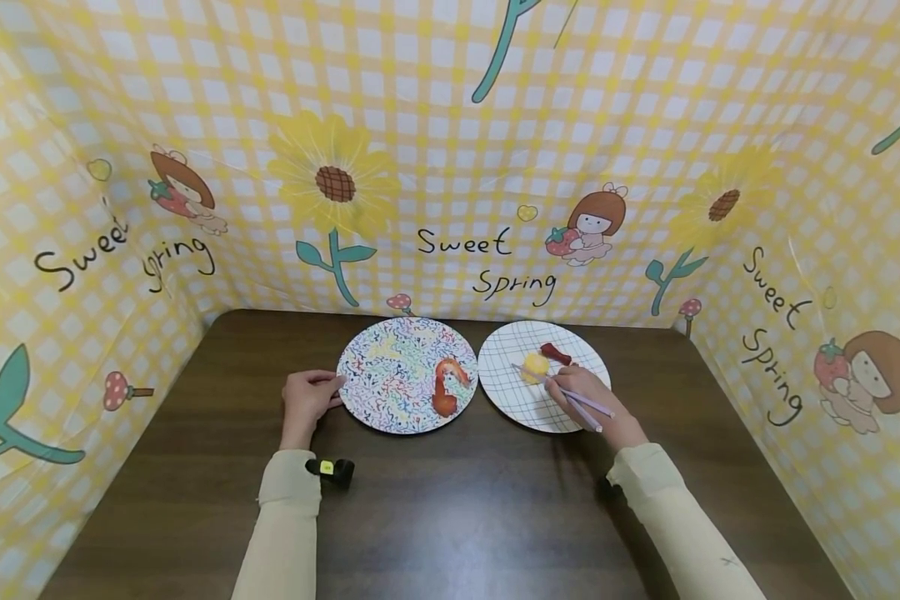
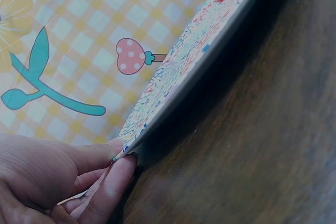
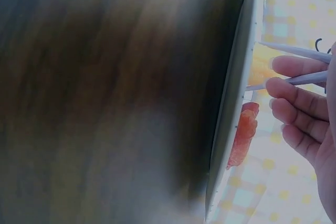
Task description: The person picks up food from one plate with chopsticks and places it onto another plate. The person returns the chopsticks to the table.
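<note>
My left hand (image 1: 307, 402) pinches the left rim of a round plate (image 1: 390, 383) with multicoloured speckles; the left wrist view shows thumb and fingers on its edge. On that plate's right side lie an orange-and-white shrimp piece (image 1: 452, 367) and a reddish-brown piece (image 1: 443, 400). Over a white plate (image 1: 506, 390) with a grid pattern, my right hand (image 1: 588, 398) holds a pair of pale purple chopsticks (image 3: 310, 78). Their tips are on either side of a yellow piece (image 1: 535, 367), which appears to rest on the plate. A dark red elongated piece (image 1: 555, 353) lies just behind it.
Both plates stand side by side near the back of a dark brown wooden table (image 1: 450, 517), rims almost touching. A yellow checked cloth (image 1: 450, 167) with printed flowers and lettering encloses the back and both sides. A black strap device (image 1: 333, 471) sits at the left wrist.
</note>
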`<state>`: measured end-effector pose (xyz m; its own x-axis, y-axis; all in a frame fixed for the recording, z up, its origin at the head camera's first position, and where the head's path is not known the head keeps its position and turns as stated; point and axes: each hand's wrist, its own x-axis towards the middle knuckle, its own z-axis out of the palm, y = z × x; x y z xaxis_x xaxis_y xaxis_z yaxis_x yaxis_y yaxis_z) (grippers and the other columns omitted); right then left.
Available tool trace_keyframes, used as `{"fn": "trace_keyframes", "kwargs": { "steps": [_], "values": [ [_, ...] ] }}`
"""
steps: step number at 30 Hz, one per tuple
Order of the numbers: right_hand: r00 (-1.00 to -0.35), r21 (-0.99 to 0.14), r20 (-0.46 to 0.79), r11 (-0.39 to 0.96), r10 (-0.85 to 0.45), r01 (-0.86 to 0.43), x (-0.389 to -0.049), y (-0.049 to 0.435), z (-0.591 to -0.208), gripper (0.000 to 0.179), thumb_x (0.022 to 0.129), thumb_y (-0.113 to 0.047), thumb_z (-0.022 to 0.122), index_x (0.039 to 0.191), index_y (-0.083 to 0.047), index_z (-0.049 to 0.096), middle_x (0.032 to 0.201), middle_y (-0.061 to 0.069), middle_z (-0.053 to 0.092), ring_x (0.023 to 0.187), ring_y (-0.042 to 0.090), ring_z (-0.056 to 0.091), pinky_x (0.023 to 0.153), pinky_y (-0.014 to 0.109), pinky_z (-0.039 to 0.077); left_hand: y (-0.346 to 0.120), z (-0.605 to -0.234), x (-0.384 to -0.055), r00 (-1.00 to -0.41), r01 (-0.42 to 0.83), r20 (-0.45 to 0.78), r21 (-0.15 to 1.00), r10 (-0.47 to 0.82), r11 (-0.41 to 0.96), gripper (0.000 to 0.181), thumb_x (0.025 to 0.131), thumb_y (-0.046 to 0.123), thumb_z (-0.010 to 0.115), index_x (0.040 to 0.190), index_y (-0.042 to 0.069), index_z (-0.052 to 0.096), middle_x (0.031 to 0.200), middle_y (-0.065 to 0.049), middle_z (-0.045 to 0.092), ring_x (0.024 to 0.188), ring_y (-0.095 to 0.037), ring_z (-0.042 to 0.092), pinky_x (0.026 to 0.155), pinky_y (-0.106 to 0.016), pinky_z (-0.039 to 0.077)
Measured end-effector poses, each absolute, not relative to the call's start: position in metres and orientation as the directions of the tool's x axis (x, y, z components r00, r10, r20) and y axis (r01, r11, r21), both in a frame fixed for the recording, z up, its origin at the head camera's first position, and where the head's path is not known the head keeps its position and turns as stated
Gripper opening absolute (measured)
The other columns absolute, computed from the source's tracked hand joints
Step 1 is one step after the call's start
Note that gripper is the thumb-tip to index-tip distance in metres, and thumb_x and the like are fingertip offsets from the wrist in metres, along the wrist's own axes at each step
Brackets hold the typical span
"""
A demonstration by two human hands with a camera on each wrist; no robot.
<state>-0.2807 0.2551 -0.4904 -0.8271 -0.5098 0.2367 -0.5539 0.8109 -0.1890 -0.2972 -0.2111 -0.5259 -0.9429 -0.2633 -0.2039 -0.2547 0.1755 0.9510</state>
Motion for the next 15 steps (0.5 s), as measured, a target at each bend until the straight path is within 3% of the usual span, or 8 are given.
{"fn": "trace_keyframes", "kwargs": {
  "steps": [7, 15],
  "values": [
    [-0.818, -0.207, 0.275, 0.8, -0.505, -0.563, -0.276, 0.252, -0.49, 0.029, 0.101, -0.011, 0.057, 0.076, -0.003, 0.069, 0.073, 0.006, 0.063, 0.072, 0.024, 0.059, 0.069, 0.042, 0.054, -0.212, -0.528, -0.298, -0.94, -0.262, -0.21, 0.949, -0.269, 0.175, 0.033, 0.095, 0.01, 0.073, 0.121, -0.01, 0.067, 0.111, -0.025, 0.071, 0.07, -0.005, 0.069, 0.065, -0.023, 0.063],
    [-0.663, -0.069, 0.466, 0.723, -0.585, -0.687, -0.279, 0.253, -0.499, 0.024, 0.093, -0.003, 0.063, 0.07, -0.002, 0.065, 0.067, 0.007, 0.058, 0.064, 0.024, 0.055, 0.06, 0.039, 0.051, -0.211, -0.527, -0.298, -0.942, -0.255, -0.205, 0.952, -0.266, 0.17, 0.033, 0.095, 0.009, 0.072, 0.122, -0.01, 0.066, 0.115, -0.028, 0.069, 0.07, -0.006, 0.07, 0.065, -0.023, 0.063]
  ]
}}
